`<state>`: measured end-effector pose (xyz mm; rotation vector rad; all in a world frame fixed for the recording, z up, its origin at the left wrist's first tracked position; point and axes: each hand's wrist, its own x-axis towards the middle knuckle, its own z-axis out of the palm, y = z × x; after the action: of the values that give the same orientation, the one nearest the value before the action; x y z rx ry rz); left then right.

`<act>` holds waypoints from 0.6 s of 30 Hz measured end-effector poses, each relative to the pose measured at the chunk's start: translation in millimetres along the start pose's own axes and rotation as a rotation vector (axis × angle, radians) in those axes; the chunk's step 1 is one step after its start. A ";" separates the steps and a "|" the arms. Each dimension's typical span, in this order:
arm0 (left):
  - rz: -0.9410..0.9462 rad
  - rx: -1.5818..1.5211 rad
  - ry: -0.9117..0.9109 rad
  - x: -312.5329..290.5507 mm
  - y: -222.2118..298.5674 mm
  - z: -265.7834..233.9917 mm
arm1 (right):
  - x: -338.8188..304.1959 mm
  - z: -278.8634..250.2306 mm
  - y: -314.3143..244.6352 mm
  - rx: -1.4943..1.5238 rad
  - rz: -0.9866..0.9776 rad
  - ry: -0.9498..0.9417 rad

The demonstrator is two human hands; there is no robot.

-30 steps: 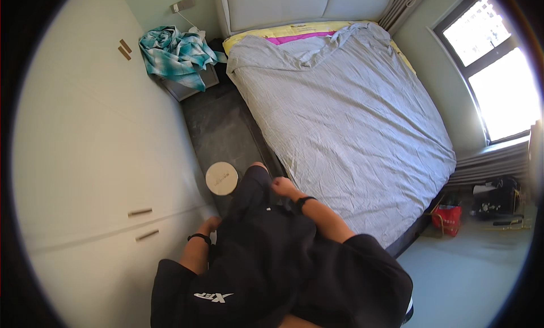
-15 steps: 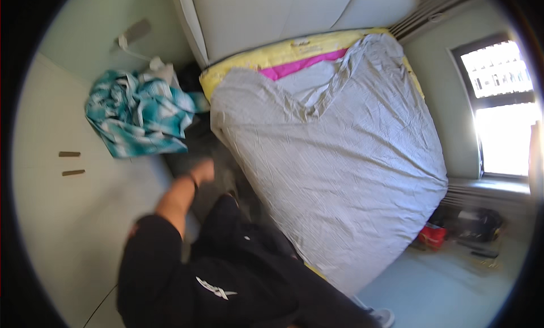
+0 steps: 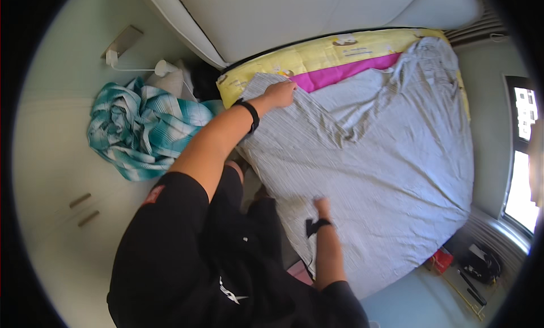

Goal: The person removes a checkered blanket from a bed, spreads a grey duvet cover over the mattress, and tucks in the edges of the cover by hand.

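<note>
A rumpled light-grey bed sheet (image 3: 391,175) covers most of the mattress. Near its upper left corner my left hand (image 3: 281,94) is closed on the sheet's edge, beside the bare magenta strip (image 3: 345,73). The arm reaches across from the lower left, a black band on the wrist. My right hand (image 3: 321,205), small and blurred, is over the left-middle part of the sheet, a black band (image 3: 315,226) at its wrist; its fingers cannot be made out. A yellow patterned cover (image 3: 317,51) shows along the head end of the bed.
A pale padded headboard (image 3: 306,13) rises behind the mattress. To the left, a teal-and-white plaid cloth (image 3: 141,129) lies heaped beside a white plugged-in device (image 3: 164,68). On the right are a window (image 3: 520,158), a red item (image 3: 441,260) and a black bag (image 3: 480,264) on the floor.
My left hand has moved up and right from beside the bed to the sheet's upper left edge and closed on it. My right hand and forearm have come into view.
</note>
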<state>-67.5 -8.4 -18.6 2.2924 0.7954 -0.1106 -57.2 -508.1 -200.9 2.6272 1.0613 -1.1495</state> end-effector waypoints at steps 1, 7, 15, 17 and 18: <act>-0.014 -0.041 0.179 16.1 2.8 9.2 | 55.5 -43.5 28.9 0.182 0.071 0.416; -0.434 0.285 0.617 -12.8 -209.6 -2.2 | 204.5 -313.2 -218.4 1.553 0.064 0.204; -0.015 0.213 0.053 -6.6 -204.6 -5.6 | 348.7 -242.8 -423.3 0.219 0.215 0.189; 0.123 0.230 0.066 -34.2 -195.7 -23.4 | 287.2 -254.6 -472.2 0.013 0.210 0.385; 0.155 0.164 0.078 -34.8 -181.0 -31.0 | 281.5 -274.6 -468.4 0.027 0.250 0.373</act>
<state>-203.6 96.5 -92.2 2.5184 0.6652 -0.0170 -47.4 96.0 -106.1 2.9617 0.7302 -0.6445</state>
